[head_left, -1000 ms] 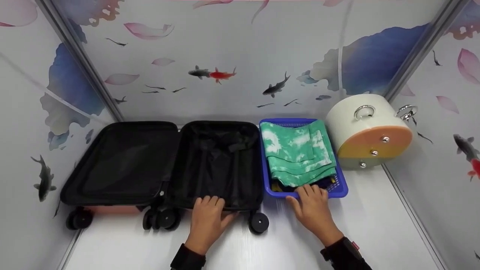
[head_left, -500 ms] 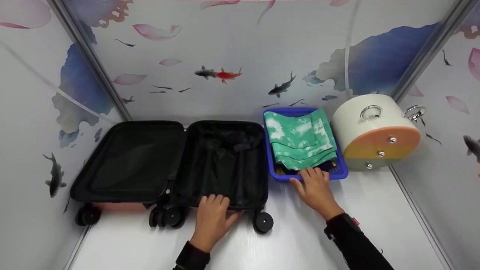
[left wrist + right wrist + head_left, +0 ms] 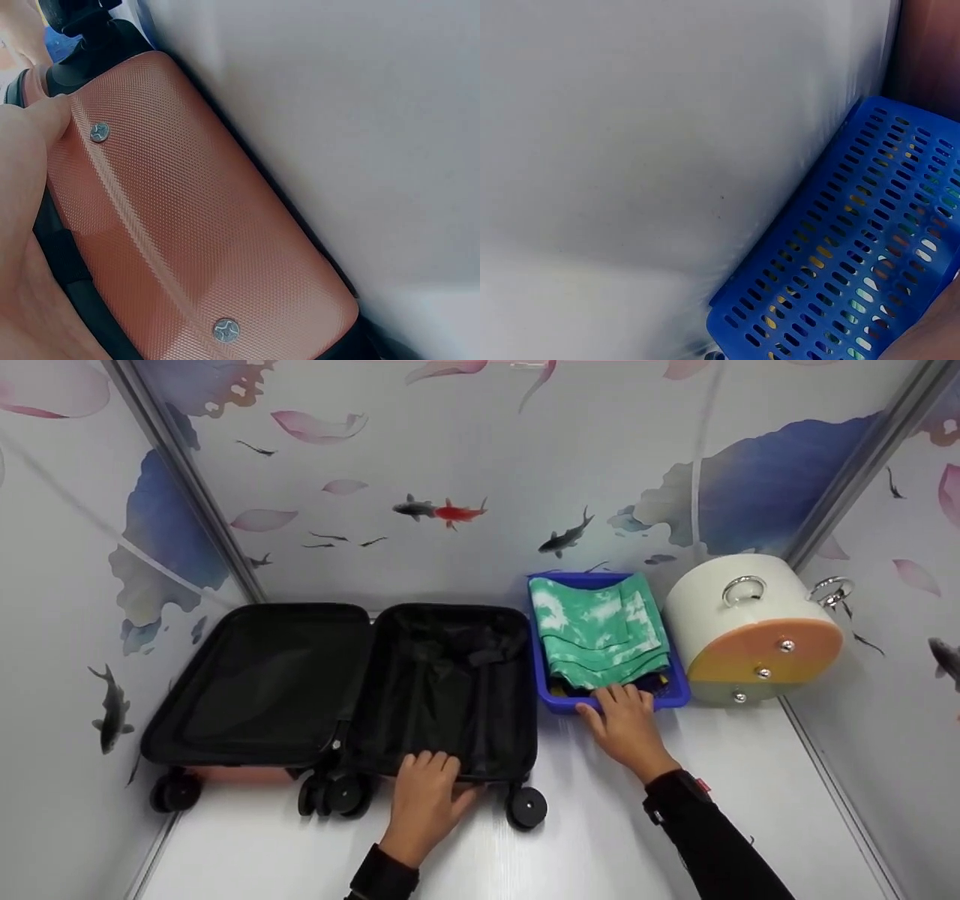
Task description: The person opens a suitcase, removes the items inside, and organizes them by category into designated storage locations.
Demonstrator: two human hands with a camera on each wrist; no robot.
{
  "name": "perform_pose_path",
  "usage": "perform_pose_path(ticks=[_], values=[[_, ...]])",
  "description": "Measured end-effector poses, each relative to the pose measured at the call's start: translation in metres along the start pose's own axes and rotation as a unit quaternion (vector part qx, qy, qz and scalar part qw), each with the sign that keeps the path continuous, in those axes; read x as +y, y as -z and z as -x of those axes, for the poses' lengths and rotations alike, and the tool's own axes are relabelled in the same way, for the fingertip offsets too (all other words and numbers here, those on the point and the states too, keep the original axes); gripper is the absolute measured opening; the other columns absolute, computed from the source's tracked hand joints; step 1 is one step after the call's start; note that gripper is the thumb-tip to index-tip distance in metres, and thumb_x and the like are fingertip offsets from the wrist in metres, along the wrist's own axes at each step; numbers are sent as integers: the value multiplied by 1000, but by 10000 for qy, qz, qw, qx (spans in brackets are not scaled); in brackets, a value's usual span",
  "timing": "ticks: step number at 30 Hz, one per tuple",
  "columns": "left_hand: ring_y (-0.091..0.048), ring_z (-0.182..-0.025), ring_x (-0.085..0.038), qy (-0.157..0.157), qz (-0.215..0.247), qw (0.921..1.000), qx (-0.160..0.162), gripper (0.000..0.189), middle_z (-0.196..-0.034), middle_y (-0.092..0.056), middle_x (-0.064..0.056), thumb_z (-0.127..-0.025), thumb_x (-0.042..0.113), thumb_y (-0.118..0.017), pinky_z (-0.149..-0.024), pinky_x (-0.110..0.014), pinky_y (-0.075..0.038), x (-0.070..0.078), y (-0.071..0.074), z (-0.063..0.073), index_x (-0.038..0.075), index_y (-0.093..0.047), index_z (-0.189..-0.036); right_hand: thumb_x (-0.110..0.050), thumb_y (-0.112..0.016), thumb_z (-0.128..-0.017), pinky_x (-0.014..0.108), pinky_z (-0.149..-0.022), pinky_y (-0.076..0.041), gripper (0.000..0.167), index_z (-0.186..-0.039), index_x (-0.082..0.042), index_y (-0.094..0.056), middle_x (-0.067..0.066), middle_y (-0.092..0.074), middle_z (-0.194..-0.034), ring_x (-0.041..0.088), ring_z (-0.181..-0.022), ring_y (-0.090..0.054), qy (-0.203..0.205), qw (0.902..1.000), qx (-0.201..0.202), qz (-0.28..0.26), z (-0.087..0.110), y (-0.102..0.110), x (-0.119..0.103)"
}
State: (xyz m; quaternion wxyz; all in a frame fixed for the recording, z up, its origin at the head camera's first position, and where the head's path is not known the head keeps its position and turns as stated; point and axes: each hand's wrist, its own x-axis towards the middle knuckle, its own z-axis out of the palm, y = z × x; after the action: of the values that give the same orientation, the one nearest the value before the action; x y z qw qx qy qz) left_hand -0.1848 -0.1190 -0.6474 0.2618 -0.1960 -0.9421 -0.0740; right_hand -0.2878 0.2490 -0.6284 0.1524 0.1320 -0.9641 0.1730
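Observation:
An open suitcase (image 3: 442, 697) lies with both black-lined halves facing up; its pink ribbed outer shell (image 3: 187, 202) fills the left wrist view. My left hand (image 3: 424, 802) grips the near rim of its right half, fingers over the edge and thumb against the shell. To the right stands a blue plastic basket (image 3: 559, 703) with slotted walls. Its near rim is held by my right hand (image 3: 626, 731), fingers inside and thumb outside. Folded green-and-white tie-dye cloth (image 3: 600, 619) lies in the basket, over darker items with yellow bits that are mostly hidden.
Right of the basket sits a white rounded drum-like case (image 3: 727, 592) with ring handles and a striped, knobbed front. The suitcase's black wheels (image 3: 527, 808) point toward me. Behind everything rises a wall (image 3: 480, 562) printed with fish and petals.
My right hand has pushed the basket away from me toward the back wall, mostly in the first half second. The left hand keeps its hold on the suitcase rim. The head view has shifted slightly.

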Motion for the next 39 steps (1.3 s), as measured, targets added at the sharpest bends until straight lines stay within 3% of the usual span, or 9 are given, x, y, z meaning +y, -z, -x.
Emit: perform_pose_path(ticks=[8,15,18,21,26,30,32,35,39], values=[[-61,-78,-23,33,-23,10000,-23,52,-85,-67,0,-83,61,-92,-75,-38,-42,0,-1,-1,18,-64,-91,-50,-62,-112,65,-107,-36,44,-118,-7,-70,18,-67,-118,43,-115,-56,-77,9999,-64,-41,-1,0,1],[-62,-80,-23,16,-25,10000,-45,52,-87,-68,0,-85,63,-89,-76,-39,-43,3,-5,-5,17,-66,-92,-39,-65,-113,67,-114,-33,43,-138,-5,-68,22,-66,-135,47,-132,-56,-241,9936,-426,-1017,-3,23,10],[-62,-81,-23,5,-50,9999,-127,51,-88,-69,0,-86,64,-88,-76,-38,-44,4,-5,-5,18,-67,-94,-32,-67,-112,70,-115,-35,37,-138,-5,-67,22,-65,-135,48,-134,-55,-47,9932,-442,-1077,-4,47,11],[-62,-81,-22,36,-67,9999,-143,51,-88,-68,0,-86,64,-89,-76,-38,-43,3,-4,-3,18,-67,-94,-24,-70,-110,67,-108,-41,28,-132,-5,-70,20,-66,-127,46,-126,-59,305,9957,-142,-863,-14,79,11],[-61,-80,-22,106,-35,9999,-91,51,-87,-68,1,-84,62,-91,-75,-38,-41,-1,-2,-1,18,-66,-94,-11,-68,-108,57,-90,-50,18,-121,0,-74,20,-66,-113,40,-107,-61,527,9949,738,-452,-54,149,20],[-60,-79,-22,150,-42,9998,-82,52,-86,-67,1,-84,62,-91,-75,-38,-42,-2,0,-1,18,-65,-92,-7,-62,-109,60,-89,-49,20,-122,4,-72,25,-64,-114,45,-106,-58,374,9935,1068,-85,-89,203,45],[-59,-78,-22,164,-40,9998,-85,53,-85,-66,0,-84,63,-91,-75,-37,-42,-2,0,-2,18,-64,-90,-7,-56,-109,67,-92,-46,27,-128,6,-69,32,-61,-122,52,-113,-54,169,9962,841,166,-103,224,64],[-58,-77,-21,178,-1,9998,-113,53,-83,-64,1,-86,65,-89,-74,-37,-41,-2,-1,-2,19,-62,-88,-9,-50,-107,76,-104,-43,37,-137,9,-62,40,-55,-135,63,-126,-48,-101,9977,-159,656,-117,245,92],[-59,-78,-21,192,35,9997,-125,53,-83,-65,1,-88,67,-86,-75,-37,-42,0,-1,-3,19,-63,-88,-9,-52,-108,76,-111,-43,36,-134,13,-61,44,-62,-134,67,-129,-55,-118,9851,-1427,950,-128,255,118]])
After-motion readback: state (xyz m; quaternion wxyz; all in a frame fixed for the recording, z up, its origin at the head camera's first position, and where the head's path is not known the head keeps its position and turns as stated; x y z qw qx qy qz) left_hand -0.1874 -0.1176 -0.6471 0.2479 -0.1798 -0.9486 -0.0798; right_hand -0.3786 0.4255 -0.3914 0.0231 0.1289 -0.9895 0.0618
